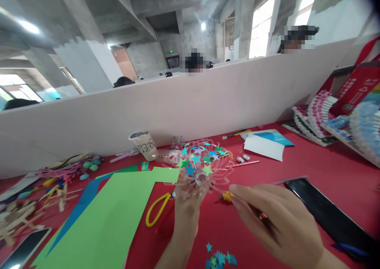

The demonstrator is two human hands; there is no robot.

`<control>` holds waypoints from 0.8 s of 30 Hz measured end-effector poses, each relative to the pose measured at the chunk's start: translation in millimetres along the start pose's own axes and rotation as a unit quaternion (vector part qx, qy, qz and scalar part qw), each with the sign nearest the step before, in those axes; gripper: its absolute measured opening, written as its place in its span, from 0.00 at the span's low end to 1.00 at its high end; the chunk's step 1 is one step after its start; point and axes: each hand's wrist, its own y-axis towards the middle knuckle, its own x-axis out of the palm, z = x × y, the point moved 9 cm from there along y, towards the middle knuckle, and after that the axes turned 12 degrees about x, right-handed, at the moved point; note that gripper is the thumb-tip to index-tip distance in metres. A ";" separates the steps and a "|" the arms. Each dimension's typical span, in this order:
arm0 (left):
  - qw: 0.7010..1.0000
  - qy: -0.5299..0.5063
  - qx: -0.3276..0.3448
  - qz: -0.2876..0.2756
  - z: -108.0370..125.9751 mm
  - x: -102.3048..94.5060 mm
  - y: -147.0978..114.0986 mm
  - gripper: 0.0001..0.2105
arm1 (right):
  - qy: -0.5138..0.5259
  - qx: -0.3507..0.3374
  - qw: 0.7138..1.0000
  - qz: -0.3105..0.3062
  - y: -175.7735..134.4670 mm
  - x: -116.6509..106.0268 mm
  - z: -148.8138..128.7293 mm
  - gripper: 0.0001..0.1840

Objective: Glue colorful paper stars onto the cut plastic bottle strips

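Note:
My left hand (190, 187) is closed around the neck of a cut clear plastic bottle (202, 178). Its thin strips flare outward, and several green, blue and lilac paper stars (196, 158) lie on or are stuck to it. To the right, my right hand (276, 217) grips a small tool with a yellow front (227, 196) and a dark pointed tip. The tip points left at the bottle, and most of the tool is hidden by my fingers, so its kind is unclear. Loose paper stars (221, 258) lie in a pile below, between my forearms.
Green paper sheets (109, 213) cover the left, beside a yellow loop handle (158, 210). Craft sticks (18, 221) and a phone (26, 249) lie farther left. A paper cup (143, 145) stands near the white partition (166, 108). A long black object (326, 213) lies right.

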 end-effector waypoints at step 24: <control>0.998 0.047 0.001 -0.050 -6.8 -11.3 -1.1 0.25 | -0.076 -0.058 0.993 -0.073 -1.2 24.6 2.5 0.17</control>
